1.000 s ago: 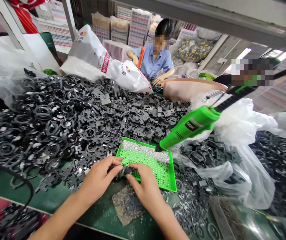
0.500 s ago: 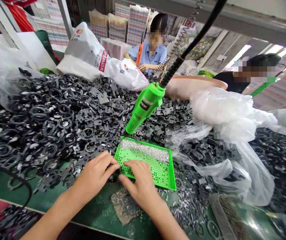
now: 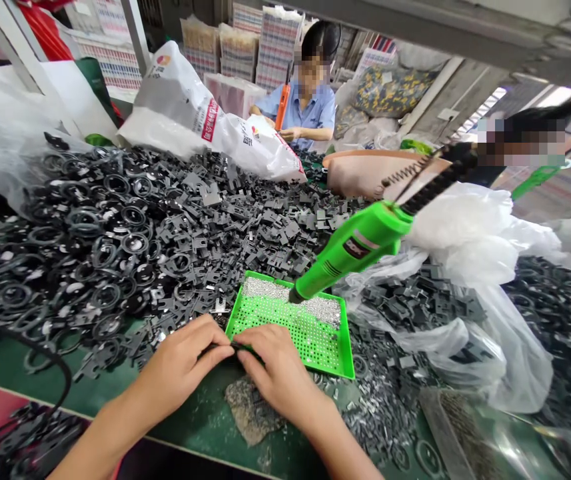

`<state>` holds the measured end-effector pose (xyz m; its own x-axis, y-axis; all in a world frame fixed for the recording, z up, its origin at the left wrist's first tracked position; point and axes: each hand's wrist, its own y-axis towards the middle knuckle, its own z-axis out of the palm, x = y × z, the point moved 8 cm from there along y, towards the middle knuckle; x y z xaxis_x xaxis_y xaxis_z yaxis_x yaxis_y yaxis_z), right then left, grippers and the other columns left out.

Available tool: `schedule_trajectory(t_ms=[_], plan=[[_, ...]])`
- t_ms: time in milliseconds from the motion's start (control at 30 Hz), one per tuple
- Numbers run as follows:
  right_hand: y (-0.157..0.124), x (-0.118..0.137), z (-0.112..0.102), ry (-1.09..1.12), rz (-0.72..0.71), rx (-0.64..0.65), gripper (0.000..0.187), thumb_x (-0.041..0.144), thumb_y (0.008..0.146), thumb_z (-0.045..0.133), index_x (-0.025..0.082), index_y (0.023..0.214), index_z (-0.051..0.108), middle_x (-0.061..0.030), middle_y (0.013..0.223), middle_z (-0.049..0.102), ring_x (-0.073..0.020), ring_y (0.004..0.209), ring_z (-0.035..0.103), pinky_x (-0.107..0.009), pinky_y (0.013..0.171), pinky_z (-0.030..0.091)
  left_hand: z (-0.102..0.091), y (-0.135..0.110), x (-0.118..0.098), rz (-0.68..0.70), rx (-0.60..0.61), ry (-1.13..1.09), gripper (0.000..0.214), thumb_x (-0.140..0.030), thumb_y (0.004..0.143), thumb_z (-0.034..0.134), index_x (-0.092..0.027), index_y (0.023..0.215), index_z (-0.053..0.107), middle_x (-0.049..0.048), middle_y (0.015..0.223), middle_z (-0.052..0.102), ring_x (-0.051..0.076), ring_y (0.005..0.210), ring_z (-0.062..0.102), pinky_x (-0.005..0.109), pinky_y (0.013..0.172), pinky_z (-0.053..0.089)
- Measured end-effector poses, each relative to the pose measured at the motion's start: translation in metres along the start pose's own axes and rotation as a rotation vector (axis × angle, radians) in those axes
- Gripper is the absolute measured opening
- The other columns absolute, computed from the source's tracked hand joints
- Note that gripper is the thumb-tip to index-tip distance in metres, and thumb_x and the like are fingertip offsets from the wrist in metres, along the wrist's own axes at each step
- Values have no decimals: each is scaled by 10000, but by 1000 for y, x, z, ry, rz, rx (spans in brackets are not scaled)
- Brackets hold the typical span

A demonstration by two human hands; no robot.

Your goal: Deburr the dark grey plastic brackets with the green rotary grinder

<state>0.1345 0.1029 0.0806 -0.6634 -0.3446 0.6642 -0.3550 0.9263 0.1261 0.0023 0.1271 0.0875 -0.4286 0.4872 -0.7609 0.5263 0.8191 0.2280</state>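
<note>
My left hand and my right hand meet at the near left corner of a green perforated tray. Between their fingertips they pinch a small dark part, mostly hidden by the fingers. Small silver screws lie heaped along the tray's far side. Above the tray a green electric screwdriver hangs tilted from its cable, its tip over the screws, and neither hand touches it. A rough, worn block rests on the table below my hands.
Black ring-shaped parts pile up at the left, flat grey clips behind the tray. Clear plastic bags and a clear box stand at the right. Across the table a person in a blue shirt works with an orange tool.
The screwdriver has swung right, from beyond the tray's far left corner to over its far side. My hands have come closer together, both now pinching the dark part.
</note>
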Motion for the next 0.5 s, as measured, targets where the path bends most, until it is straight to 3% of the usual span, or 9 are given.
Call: schedule_trajectory(t_ms=[100, 233, 367, 433, 500], plan=[[3, -5, 1, -14, 56, -3, 113, 173, 913, 571, 207, 991, 646, -16, 927, 692, -176, 906, 614, -320, 820, 450, 4, -2, -5, 56, 19, 8, 163, -245, 956, 493, -219, 838, 603, -12, 787, 604, 133, 749, 594, 226, 680, 455], [4, -13, 3, -49, 81, -92, 145, 95, 857, 581, 186, 947, 648, -21, 844, 675, -186, 811, 605, -328, 765, 471, 5, -9, -7, 100, 13, 11, 163, -221, 952, 492, -218, 832, 603, -7, 774, 602, 134, 727, 592, 226, 654, 455], [4, -14, -8, -48, 98, -170, 199, 94, 885, 512, 179, 1013, 638, -62, 929, 651, -213, 908, 586, -373, 819, 477, -9, -13, -7, 74, -84, -43, 123, -211, 943, 523, -230, 856, 609, -7, 809, 628, 136, 772, 612, 228, 702, 474], [4, -3, -15, -15, 35, -117, 296, 124, 886, 532, 224, 1153, 609, -75, 1097, 619, -222, 1045, 553, -401, 911, 457, -15, -11, -9, 51, -128, -69, 104, -224, 933, 551, -234, 853, 618, -9, 819, 638, 135, 770, 618, 227, 705, 480], [1, 10, -17, 28, -32, 31, 344, 189, 884, 584, 277, 1217, 588, -50, 1138, 618, -214, 1085, 542, -405, 964, 438, -15, -7, -13, 56, -131, -104, 110, -234, 929, 560, -231, 840, 625, -7, 806, 640, 136, 757, 618, 229, 690, 484]])
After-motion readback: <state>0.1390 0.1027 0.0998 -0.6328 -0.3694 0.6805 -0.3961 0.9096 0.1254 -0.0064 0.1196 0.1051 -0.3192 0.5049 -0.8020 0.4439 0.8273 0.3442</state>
